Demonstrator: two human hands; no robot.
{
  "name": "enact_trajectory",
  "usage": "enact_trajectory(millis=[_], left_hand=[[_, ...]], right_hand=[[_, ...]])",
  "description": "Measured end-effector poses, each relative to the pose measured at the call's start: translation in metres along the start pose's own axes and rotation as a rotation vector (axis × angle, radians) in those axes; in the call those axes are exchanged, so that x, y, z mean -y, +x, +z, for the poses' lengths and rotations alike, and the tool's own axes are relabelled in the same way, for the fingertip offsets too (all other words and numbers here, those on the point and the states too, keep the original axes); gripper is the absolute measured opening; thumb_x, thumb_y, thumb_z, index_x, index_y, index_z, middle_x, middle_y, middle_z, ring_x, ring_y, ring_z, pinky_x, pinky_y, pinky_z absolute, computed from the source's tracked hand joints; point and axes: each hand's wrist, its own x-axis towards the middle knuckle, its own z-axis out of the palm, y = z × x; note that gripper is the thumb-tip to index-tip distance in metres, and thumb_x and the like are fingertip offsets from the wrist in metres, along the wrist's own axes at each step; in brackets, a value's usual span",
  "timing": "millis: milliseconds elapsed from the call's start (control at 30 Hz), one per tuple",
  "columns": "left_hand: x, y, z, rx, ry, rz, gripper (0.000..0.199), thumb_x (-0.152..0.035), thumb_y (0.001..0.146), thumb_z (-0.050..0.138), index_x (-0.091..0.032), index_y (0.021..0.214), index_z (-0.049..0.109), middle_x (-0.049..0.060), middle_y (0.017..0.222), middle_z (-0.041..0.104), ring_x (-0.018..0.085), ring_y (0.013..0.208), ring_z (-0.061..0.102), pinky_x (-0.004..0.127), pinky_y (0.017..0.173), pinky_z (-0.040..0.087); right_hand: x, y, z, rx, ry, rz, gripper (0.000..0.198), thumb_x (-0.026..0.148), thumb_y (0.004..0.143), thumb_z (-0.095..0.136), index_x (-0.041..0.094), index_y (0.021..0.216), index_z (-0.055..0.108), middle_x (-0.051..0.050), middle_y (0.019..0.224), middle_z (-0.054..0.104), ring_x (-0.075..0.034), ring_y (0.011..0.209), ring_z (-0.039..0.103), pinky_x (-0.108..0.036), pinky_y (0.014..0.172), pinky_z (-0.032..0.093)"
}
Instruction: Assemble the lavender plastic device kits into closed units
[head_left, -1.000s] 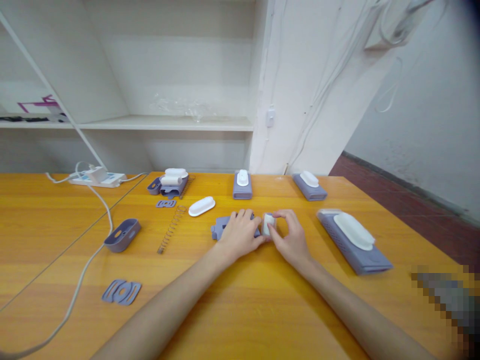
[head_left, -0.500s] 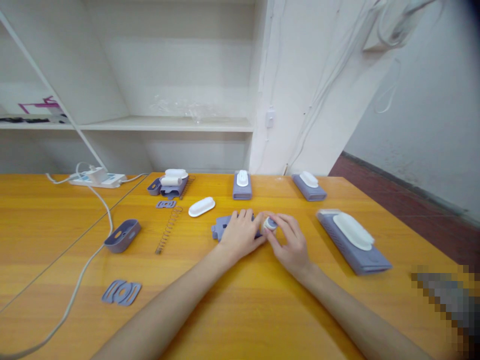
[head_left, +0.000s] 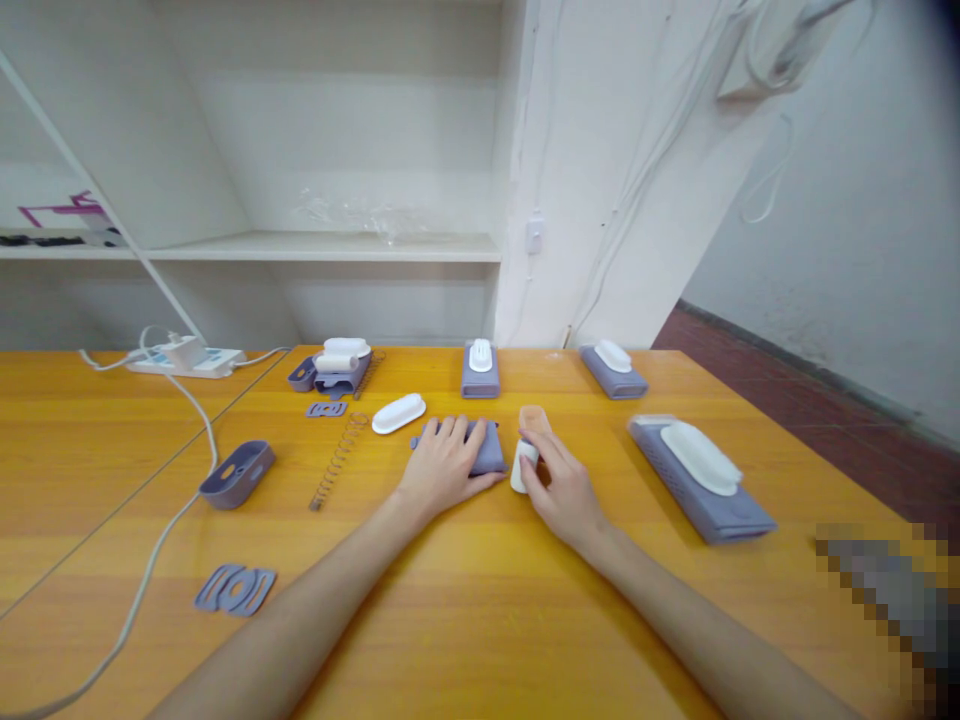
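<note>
My left hand [head_left: 441,458] is laid over a purple-grey plastic housing [head_left: 489,452], fingers across its top and thumb along the near edge. To its right, my right hand [head_left: 561,490] pinches a small white cylinder [head_left: 523,470] between thumb and fingers, close to the tabletop. Just behind the cylinder, a flat translucent piece [head_left: 534,417] shows, partly covered by my fingers. A white oval cap [head_left: 399,413] lies behind my left hand. Left of that hand are a coil spring [head_left: 339,462], a hollow purple-grey end cap [head_left: 238,475] and flat slotted plates [head_left: 236,589].
Purple-grey units with white oval tops stand at the back middle [head_left: 480,380], back right [head_left: 615,372] and right [head_left: 705,480]. More parts [head_left: 341,375] cluster at the back left. A power strip [head_left: 184,358] and its white cable [head_left: 161,560] occupy the left.
My hands have moved apart. The right hand has tipped the white cylinder and drawn it away from the left hand; the translucent piece behind it has come into view. The housing has shifted slightly left.
</note>
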Motion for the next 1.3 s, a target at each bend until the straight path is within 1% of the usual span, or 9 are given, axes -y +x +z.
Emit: enact_trajectory(millis=[133,333,533,700,867,1033,1133,1233,1300], left_hand=[[0.003,0.000,-0.002,-0.028,-0.022,0.024,0.069,-0.066,0.076,0.047,-0.018,0.125,0.046,0.014,0.109,0.053,0.028,0.101,0.049,0.042,0.088,0.035],[0.005,0.000,0.004,-0.098,-0.032,0.068,0.079,-0.066,0.071,0.053,-0.018,0.132,0.040,0.017,0.119,0.048,0.032,0.111,0.044,0.048,0.095,0.031],[0.006,0.000,0.008,-0.141,-0.060,0.061,0.069,-0.052,0.079,0.053,-0.021,0.137,0.034,0.017,0.129,0.042,0.032,0.122,0.037,0.055,0.105,0.018],[0.005,-0.001,0.006,-0.124,-0.070,0.066,0.068,-0.052,0.079,0.053,-0.022,0.137,0.034,0.016,0.127,0.043,0.031,0.122,0.037,0.054,0.106,0.018],[0.007,-0.002,0.008,-0.117,-0.051,0.105,0.071,-0.055,0.079,0.051,-0.021,0.139,0.033,0.017,0.125,0.044,0.031,0.120,0.038,0.052,0.104,0.022],[0.008,-0.002,0.011,-0.158,-0.030,0.137,0.069,-0.055,0.081,0.049,-0.020,0.139,0.034,0.017,0.124,0.045,0.032,0.118,0.039,0.053,0.102,0.024],[0.008,-0.002,0.011,-0.179,-0.028,0.157,0.068,-0.054,0.081,0.049,-0.020,0.138,0.035,0.017,0.124,0.045,0.032,0.117,0.040,0.053,0.102,0.025],[0.008,-0.002,0.010,-0.181,-0.028,0.166,0.069,-0.054,0.080,0.050,-0.020,0.138,0.035,0.017,0.123,0.045,0.032,0.117,0.040,0.053,0.101,0.026],[0.008,-0.002,0.010,-0.183,-0.028,0.169,0.069,-0.054,0.080,0.050,-0.019,0.138,0.035,0.017,0.123,0.046,0.032,0.117,0.041,0.053,0.101,0.027]], right_hand=[[-0.007,0.003,0.004,-0.036,0.052,0.065,0.037,0.030,0.088,0.045,0.020,0.124,0.050,-0.011,0.124,0.057,-0.024,0.115,0.053,-0.042,0.097,0.043],[-0.013,0.005,0.007,-0.070,0.171,0.134,0.035,0.033,0.088,0.048,0.022,0.120,0.054,-0.010,0.123,0.058,-0.024,0.106,0.059,-0.042,0.091,0.048],[-0.015,0.005,0.011,-0.122,0.431,0.254,0.036,0.036,0.085,0.053,0.021,0.117,0.055,-0.011,0.119,0.060,-0.022,0.096,0.063,-0.037,0.079,0.054],[-0.008,0.007,0.014,-0.196,0.615,0.327,0.033,0.035,0.081,0.058,0.021,0.111,0.054,-0.009,0.113,0.061,-0.020,0.091,0.064,-0.036,0.079,0.053],[-0.007,0.009,0.017,-0.133,0.681,0.344,0.033,0.035,0.079,0.061,0.021,0.108,0.055,-0.008,0.106,0.063,-0.020,0.085,0.065,-0.033,0.074,0.054],[-0.010,0.011,0.017,0.018,0.767,0.436,0.046,0.037,0.079,0.061,0.017,0.119,0.055,-0.008,0.098,0.069,-0.021,0.081,0.067,-0.035,0.073,0.055],[-0.009,0.011,0.016,0.029,0.735,0.414,0.049,0.037,0.080,0.060,0.016,0.124,0.054,-0.010,0.107,0.068,-0.022,0.090,0.066,-0.036,0.080,0.054],[-0.010,0.010,0.016,-0.012,0.591,0.333,0.047,0.036,0.082,0.058,0.017,0.124,0.055,-0.010,0.121,0.061,-0.023,0.106,0.060,-0.038,0.091,0.048],[-0.011,0.010,0.016,-0.026,0.511,0.285,0.045,0.035,0.083,0.057,0.018,0.124,0.056,-0.009,0.126,0.058,-0.023,0.114,0.055,-0.039,0.097,0.044]])
